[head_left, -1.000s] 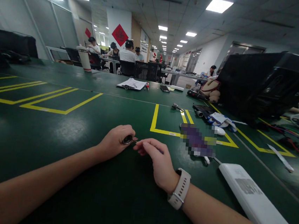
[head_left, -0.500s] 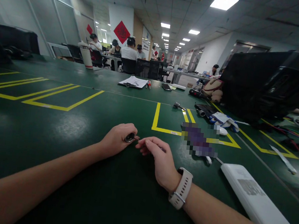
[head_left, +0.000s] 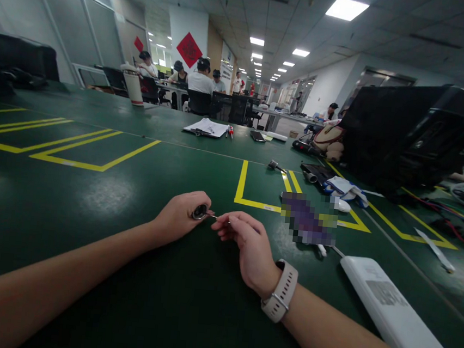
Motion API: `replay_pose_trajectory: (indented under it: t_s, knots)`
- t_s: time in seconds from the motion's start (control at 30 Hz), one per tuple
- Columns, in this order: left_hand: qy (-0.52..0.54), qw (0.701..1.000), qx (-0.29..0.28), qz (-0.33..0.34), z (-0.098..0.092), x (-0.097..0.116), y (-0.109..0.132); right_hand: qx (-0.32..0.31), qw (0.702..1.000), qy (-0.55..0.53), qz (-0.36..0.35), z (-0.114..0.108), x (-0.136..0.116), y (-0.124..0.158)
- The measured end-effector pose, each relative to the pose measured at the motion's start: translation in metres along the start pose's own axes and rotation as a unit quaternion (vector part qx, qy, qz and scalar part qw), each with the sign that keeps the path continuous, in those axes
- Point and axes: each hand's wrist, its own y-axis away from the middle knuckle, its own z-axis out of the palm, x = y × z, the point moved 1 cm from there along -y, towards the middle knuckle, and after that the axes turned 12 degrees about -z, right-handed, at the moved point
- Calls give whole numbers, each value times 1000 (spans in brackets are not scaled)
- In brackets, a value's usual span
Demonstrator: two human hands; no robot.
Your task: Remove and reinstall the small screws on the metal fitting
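My left hand (head_left: 180, 218) is closed around a small round part with a shiny metal rim and dark inside (head_left: 199, 211), its open face turned toward me. Most of that part is hidden by the fingers. A thin metal rod (head_left: 213, 216) is pinched between the thumb and fingers of my right hand (head_left: 245, 243). The rod's tip reaches to the side of the round part at the left fingertips; whether it sits in it I cannot tell. Both hands are just above the green table (head_left: 129, 306).
A blurred-out purple item (head_left: 307, 219) and a white power bank-like box (head_left: 391, 310) lie right of my hands. Beyond are a metal fitting (head_left: 274, 165), gloves (head_left: 345, 187), a clipboard (head_left: 206, 128), a cup (head_left: 133, 88) and a black case (head_left: 408, 131). People sit farther back.
The round part has turned slightly in my left hand, so its face shows a bit more. More of the rod is visible between the hands. The view has shifted a little.
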Motion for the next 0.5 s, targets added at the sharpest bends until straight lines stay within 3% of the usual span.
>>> replay_pose_trajectory:
  t_s: [0.13, 0.5]
  knots:
    - [-35, 999, -7, 5, 0, 1, 1, 3, 999, 53, -5, 2, 2, 0]
    - [70, 996, -34, 33, -2, 4, 0, 24, 998, -39, 35, -2, -5, -4]
